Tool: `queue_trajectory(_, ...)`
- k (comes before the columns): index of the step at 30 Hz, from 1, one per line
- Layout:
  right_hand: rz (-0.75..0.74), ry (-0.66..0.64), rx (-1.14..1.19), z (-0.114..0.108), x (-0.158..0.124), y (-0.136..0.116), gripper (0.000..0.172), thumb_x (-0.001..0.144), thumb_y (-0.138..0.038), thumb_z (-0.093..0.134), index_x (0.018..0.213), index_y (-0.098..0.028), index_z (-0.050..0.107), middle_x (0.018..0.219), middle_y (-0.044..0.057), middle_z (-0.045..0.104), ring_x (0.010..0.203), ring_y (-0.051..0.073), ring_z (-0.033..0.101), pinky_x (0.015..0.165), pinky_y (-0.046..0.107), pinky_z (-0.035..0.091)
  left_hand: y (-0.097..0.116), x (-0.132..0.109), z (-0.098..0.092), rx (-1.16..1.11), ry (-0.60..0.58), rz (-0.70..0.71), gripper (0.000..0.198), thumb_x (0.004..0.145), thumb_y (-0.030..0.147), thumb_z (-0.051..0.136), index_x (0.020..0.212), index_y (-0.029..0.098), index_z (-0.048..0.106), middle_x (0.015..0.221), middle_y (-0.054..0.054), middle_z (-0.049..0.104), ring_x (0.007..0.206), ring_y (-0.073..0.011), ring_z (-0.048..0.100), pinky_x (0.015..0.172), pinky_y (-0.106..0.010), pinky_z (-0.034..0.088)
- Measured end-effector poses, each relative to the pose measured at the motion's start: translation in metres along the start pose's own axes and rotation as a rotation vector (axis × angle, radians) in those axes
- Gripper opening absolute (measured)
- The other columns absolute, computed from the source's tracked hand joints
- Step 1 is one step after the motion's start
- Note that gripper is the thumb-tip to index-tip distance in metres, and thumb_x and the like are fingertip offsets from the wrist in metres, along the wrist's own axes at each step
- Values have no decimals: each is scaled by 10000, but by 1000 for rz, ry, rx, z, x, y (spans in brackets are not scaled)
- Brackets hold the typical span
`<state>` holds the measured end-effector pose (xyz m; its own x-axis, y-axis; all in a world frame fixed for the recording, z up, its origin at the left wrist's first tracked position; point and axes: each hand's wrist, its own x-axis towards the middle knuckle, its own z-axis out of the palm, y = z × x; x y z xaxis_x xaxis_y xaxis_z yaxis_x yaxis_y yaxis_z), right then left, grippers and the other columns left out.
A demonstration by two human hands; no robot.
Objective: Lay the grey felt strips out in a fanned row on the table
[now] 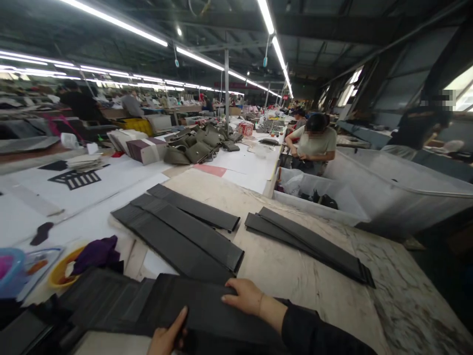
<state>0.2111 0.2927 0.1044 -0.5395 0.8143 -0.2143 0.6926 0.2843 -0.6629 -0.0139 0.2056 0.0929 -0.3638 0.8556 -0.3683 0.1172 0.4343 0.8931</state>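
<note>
Dark panel [199, 305], left hand [166, 335], right hand [246, 297], bin [295, 202] holding black pieces [325, 201]

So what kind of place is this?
Probably a factory that makes bags: a long white worktable, a heap of olive-green bags, stacked dark grey strips, and a seated worker in a pale shirt.

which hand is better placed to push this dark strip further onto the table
Probably the right hand: it lies flat on top of the dark strip at its far edge, beside the pale table. The left hand sits at the strip's near edge, partly cut off by the view.
</note>
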Motion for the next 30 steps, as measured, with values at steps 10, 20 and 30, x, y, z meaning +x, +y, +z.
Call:
queue_trajectory(10,-38,-98,-15,6,6,8,355,808,-451,440,997,-174,558,955,77,637,890,205,590,790,317,436,8,2,5,-336,-31,-329,340,665,410,666,809,118,569,677,-48,650,476,-82,550,396,-170,392)
queue_trajectory(20,-70,-65,135,-26,-3,2,395,783,-469,471,1021,-172,574,1044,81,633,982,226,572,876,355,442,9,2,-16,-331,-38,-201,290,751,401,558,899,151,544,763,-16,605,602,-82,571,459,-155,418)
queue_trajectory(30,-80,88,187,-157,49,-42,460,731,-528,537,1039,-190,586,1027,63,645,941,241,597,828,366,490,4,37,-23,717,180,538,351,834,309,425,1152,212,536,1263,-76,517,1191,-226,434,1023,-449,309)
